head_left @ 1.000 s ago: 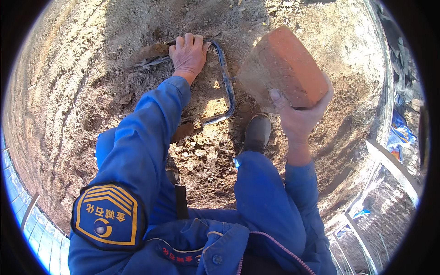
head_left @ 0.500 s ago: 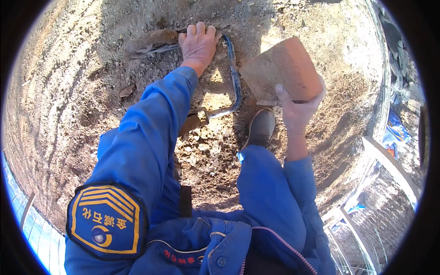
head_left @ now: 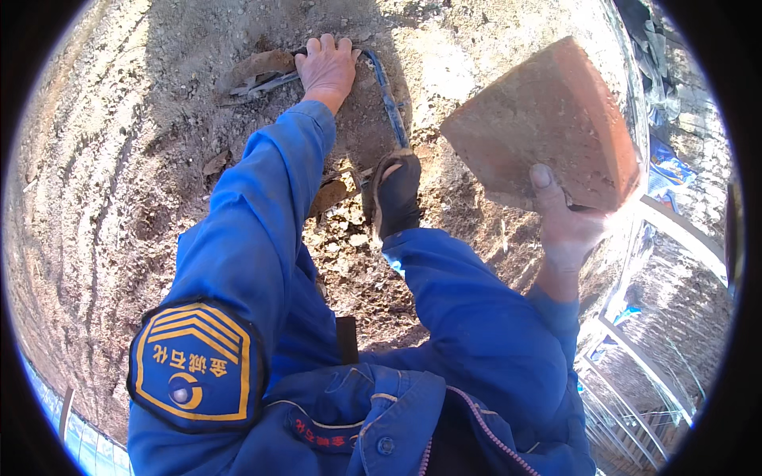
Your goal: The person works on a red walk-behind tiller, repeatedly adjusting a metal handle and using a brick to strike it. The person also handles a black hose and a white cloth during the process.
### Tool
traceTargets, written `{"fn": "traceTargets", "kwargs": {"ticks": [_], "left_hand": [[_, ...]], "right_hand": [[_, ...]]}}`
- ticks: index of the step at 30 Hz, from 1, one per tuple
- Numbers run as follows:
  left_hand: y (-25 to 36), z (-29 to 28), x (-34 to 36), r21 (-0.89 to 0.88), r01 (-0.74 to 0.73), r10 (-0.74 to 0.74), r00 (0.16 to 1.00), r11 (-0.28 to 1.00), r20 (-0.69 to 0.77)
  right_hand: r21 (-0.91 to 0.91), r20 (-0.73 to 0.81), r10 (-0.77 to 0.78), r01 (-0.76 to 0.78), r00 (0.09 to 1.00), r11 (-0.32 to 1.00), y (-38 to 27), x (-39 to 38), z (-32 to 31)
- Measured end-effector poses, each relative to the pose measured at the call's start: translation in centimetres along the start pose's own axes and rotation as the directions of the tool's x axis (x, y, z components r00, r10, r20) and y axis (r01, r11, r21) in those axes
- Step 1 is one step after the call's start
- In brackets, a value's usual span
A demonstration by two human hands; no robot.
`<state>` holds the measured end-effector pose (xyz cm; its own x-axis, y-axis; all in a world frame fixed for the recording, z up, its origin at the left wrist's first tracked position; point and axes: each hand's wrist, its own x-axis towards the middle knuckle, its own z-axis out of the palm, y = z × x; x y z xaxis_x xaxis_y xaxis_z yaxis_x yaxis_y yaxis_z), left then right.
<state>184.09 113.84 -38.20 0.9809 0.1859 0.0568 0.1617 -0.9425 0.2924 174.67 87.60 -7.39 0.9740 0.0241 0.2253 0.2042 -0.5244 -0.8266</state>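
Note:
A bent blue-grey metal bar lies on the dirt at the top middle. My left hand is closed over its upper end, knuckles up; the fingertips are hidden. My right hand holds a reddish-brown brick up on the right, tilted, with the thumb across its near face and the fingers behind its lower edge. The brick is apart from the bar. My dark shoe stands at the lower part of the bar and covers that end.
A brown, flat, stone-like piece lies left of my left hand, with a thin grey strip beside it. Loose soil and a dry leaf are on the ground. Pale frame bars and blue plastic scraps run along the right.
The brick in my right hand has moved right and nearer the camera. My shoe has shifted left onto the lower part of the bar. My left hand keeps its grip.

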Motion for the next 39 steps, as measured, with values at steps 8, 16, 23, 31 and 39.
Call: {"fn": "traceTargets", "kwargs": {"ticks": [8,16,23,31,39], "left_hand": [[-1.3,-0.9,0.7,0.059,-0.148,0.149,0.989,0.987,-0.009],[-1.2,-1.6,1.4,0.012,-0.138,0.138,0.990,0.990,0.044],[-1.3,-1.2,1.6,0.040,-0.138,0.134,0.987,0.990,0.086],[-1.5,-0.5,1.3,0.114,-0.145,0.144,0.989,0.983,0.013],[-1.3,-1.0,1.3,0.050,-0.160,0.162,0.986,0.986,-0.039]], "right_hand": [[0.072,0.125,0.077,-0.087,0.989,0.994,10.1,-0.9,8.1],[0.027,0.205,0.112,-0.120,0.972,0.992,12.3,-1.2,6.9],[0.255,0.069,0.560,-0.558,0.825,0.790,12.7,-2.9,6.3],[0.552,-0.213,0.320,-0.157,0.923,0.819,8.3,2.4,0.6],[0.290,-0.098,0.208,-0.172,0.973,0.941,8.3,0.9,3.8]]}}
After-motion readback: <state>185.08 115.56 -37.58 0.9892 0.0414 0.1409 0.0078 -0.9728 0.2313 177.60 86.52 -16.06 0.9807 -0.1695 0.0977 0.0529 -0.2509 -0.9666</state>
